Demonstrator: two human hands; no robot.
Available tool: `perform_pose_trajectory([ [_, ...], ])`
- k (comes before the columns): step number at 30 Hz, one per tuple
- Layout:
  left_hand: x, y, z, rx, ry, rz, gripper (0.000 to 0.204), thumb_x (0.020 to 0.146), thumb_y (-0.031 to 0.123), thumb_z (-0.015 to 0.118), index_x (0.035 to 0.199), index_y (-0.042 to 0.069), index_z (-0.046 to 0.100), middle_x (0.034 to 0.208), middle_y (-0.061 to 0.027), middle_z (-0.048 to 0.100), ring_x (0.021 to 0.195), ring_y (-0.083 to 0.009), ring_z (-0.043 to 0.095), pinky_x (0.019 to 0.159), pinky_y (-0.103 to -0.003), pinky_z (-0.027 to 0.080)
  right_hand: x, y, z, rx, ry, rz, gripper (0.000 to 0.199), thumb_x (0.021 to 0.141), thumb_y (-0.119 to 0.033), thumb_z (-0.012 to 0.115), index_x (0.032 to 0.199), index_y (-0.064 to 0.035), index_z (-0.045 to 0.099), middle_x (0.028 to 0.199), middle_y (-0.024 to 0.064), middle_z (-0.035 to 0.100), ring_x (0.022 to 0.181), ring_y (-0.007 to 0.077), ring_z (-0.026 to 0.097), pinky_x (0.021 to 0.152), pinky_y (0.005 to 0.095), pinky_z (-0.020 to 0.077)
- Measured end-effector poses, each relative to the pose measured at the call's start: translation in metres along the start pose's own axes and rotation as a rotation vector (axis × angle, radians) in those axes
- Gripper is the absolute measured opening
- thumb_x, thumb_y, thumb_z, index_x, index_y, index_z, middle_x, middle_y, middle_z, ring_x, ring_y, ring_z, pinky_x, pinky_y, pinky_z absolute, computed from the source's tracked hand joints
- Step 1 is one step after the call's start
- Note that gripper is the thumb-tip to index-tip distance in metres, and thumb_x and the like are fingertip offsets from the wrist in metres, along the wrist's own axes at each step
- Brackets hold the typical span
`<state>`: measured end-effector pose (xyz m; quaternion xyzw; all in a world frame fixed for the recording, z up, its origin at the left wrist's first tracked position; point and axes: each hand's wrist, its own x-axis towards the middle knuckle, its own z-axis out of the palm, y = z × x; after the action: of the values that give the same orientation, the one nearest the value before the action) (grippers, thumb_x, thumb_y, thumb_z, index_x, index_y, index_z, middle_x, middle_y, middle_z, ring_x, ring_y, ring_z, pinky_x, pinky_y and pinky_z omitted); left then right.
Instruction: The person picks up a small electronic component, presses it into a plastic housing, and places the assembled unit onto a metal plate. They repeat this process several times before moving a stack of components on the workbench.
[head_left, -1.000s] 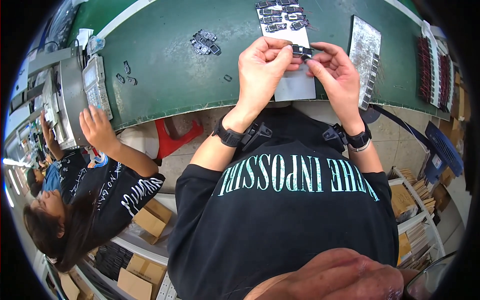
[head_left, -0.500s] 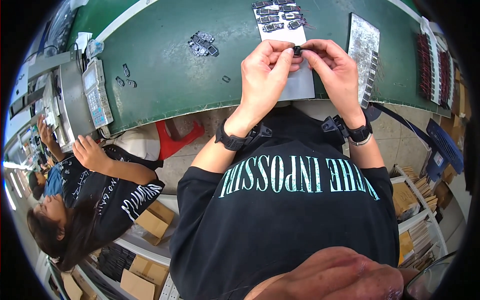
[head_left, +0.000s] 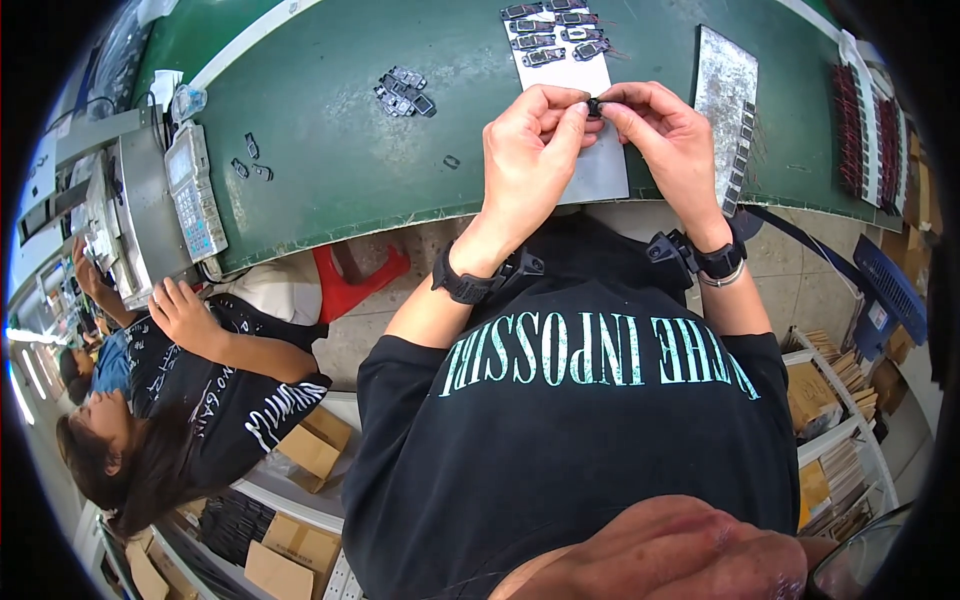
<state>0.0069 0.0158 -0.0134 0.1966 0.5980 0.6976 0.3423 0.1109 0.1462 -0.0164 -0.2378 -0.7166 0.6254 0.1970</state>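
Observation:
Above the near part of a pale sheet (head_left: 600,170), my two hands meet around one small black part (head_left: 594,107). My left hand (head_left: 535,140) pinches it between thumb and fingers from the left. From the right, the thumb and fingertips of my right hand (head_left: 665,125) close on the same part. My fingertips cover most of it, so its exact kind cannot be made out. Just beyond, several small black parts with oval fronts (head_left: 543,57) lie in two columns on the sheet, thin wires trailing from some.
Loose black parts (head_left: 404,92) lie piled on the green table (head_left: 330,130). A metal plate (head_left: 722,80) at right carries a row of small dark pieces (head_left: 741,150). Red-wired strips (head_left: 850,130) stand farther right. Left are a keypad device (head_left: 192,190) and a co-worker (head_left: 200,350); a blue fan-like object (head_left: 890,295) stands lower right.
My hands stay joined at nearly the same spot, with the small black part turned slightly between the fingertips. The co-worker's hand at the left has shifted a little.

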Motion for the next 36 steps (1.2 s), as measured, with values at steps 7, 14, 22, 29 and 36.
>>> perform_pose_trajectory([
  [7,-0.002,0.004,-0.001,0.014,-0.019,0.015,0.015,0.098,0.001,0.058,0.109,-0.008,0.060,0.099,-0.0154,0.070,0.090,-0.0205,0.072,0.080,-0.029,0.061,-0.001,-0.003,0.002,-0.036,0.009,-0.066,0.015,0.095,-0.004,0.065,0.110,-0.0003,0.067,0.103,0.0012,0.066,0.086,0.0053,0.059,0.077,0.0206,0.0494],
  [14,-0.005,0.006,0.002,-0.001,-0.032,0.039,0.013,0.096,0.001,0.058,0.105,-0.007,0.064,0.094,-0.0137,0.074,0.086,-0.0145,0.072,0.079,-0.028,0.061,-0.002,-0.004,-0.008,0.124,-0.131,0.044,0.020,0.096,-0.003,0.062,0.115,-0.0003,0.062,0.105,0.0019,0.065,0.092,0.0071,0.062,0.083,0.0209,0.0494],
  [22,-0.006,0.009,-0.002,0.014,-0.038,0.027,0.012,0.094,0.002,0.063,0.102,-0.007,0.064,0.091,-0.0120,0.073,0.084,-0.0143,0.072,0.076,-0.026,0.060,-0.002,-0.018,-0.013,-0.277,-0.184,-0.159,0.013,0.096,-0.003,0.062,0.108,0.0013,0.064,0.104,0.0022,0.066,0.095,0.0071,0.062,0.085,0.0217,0.0503],
  [29,-0.010,-0.003,-0.002,0.102,-0.002,0.019,0.016,0.094,0.002,0.066,0.107,-0.005,0.062,0.097,-0.0125,0.071,0.086,-0.0159,0.072,0.077,-0.026,0.059,-0.008,-0.019,-0.003,0.037,-0.132,0.042,0.016,0.093,-0.004,0.065,0.107,0.0029,0.064,0.094,0.0036,0.068,0.087,0.0092,0.063,0.079,0.0243,0.0502],
  [36,-0.007,-0.004,0.002,0.699,0.119,0.489,0.013,0.084,0.007,0.074,0.094,0.003,0.067,0.088,-0.0076,0.070,0.073,-0.0195,0.069,0.065,-0.031,0.055,0.042,-0.018,-0.026,-0.479,-0.198,-0.057,0.018,0.091,-0.007,0.067,0.107,0.0004,0.067,0.096,0.0050,0.067,0.084,0.0105,0.063,0.077,0.0264,0.0510],
])
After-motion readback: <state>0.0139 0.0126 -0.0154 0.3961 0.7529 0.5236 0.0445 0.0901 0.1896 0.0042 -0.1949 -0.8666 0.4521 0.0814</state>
